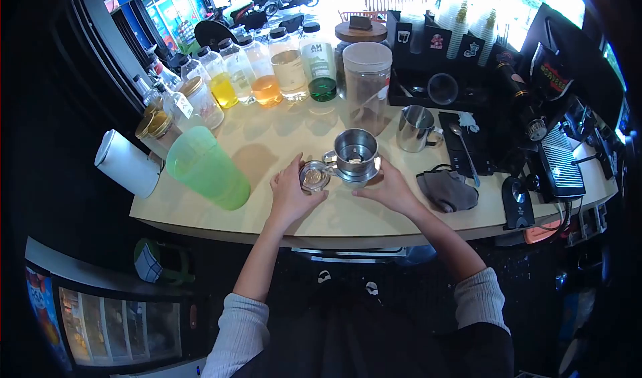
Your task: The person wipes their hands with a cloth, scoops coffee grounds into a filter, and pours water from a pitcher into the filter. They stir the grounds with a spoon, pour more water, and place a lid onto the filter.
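A metal coffee dripper (356, 152) stands upright near the front of the counter, its top uncovered and its inside showing. My right hand (391, 189) curves around its right side, thumb at the front near the base and fingers partly hidden behind it. Just left of the dripper is a small round metal lid (313, 177), close over the counter. My left hand (292, 189) is bent around this lid, with fingers at its left edge and the thumb at its lower right. A translucent green pitcher (208, 167) stands left of my left hand.
Behind the hands on the counter (274, 134) are a tall lidded clear container (366, 84) and a row of bottles with coloured liquids (267, 92). To the right sit a steel milk jug (416, 129), a long spoon (467, 154), a grey cloth (448, 189) and a black machine (565, 161).
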Demonstrator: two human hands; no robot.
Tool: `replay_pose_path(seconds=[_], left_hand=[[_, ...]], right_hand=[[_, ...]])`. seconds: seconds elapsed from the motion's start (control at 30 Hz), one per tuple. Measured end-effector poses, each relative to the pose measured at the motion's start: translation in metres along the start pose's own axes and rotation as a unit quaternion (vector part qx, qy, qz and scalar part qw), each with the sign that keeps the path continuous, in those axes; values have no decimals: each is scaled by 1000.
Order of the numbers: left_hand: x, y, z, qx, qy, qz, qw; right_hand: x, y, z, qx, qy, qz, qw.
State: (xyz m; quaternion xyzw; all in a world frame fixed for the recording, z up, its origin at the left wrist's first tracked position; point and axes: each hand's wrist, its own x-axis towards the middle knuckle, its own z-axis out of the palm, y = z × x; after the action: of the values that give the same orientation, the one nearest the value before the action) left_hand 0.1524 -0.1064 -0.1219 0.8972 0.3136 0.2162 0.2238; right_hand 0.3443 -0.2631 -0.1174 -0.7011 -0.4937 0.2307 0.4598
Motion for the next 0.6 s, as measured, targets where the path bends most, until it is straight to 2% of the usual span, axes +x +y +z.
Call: replay_pose_path(seconds=[0.1, 0.23, 0.33, 0.37, 0.43, 0.47, 0.5, 0.53, 0.57, 0.6], left_hand=[[16, -19, -2, -2, 15, 0, 1000], [41, -40, -4, 28, 34, -36, 998], [48, -43, -6, 49, 60, -6, 997], [48, -43, -7, 50, 60, 0, 997], [48, -41, -9, -36, 100, 55, 993], [50, -40, -11, -38, 102, 63, 992], [52, -38, -15, -135, 119, 87, 980], [55, -35, -17, -230, 133, 109, 958], [59, -30, -21, -234, 131, 114, 957], [63, -23, -27, -250, 141, 121, 950]], right_hand=[[15, 8, 9, 71, -1, -10, 997], [26, 1, 17, 37, 14, 1, 999], [32, -5, 21, 57, 9, 1, 998], [33, 3, 22, 47, 6, -25, 999], [33, 4, 6, 34, 12, -53, 998], [30, -1, -12, -41, -11, -41, 998], [28, -11, -27, -116, -34, -27, 992], [34, -27, -44, -153, -23, 20, 988], [43, -45, -62, -189, -13, 69, 979], [51, -60, -74, -198, 65, 15, 978]])
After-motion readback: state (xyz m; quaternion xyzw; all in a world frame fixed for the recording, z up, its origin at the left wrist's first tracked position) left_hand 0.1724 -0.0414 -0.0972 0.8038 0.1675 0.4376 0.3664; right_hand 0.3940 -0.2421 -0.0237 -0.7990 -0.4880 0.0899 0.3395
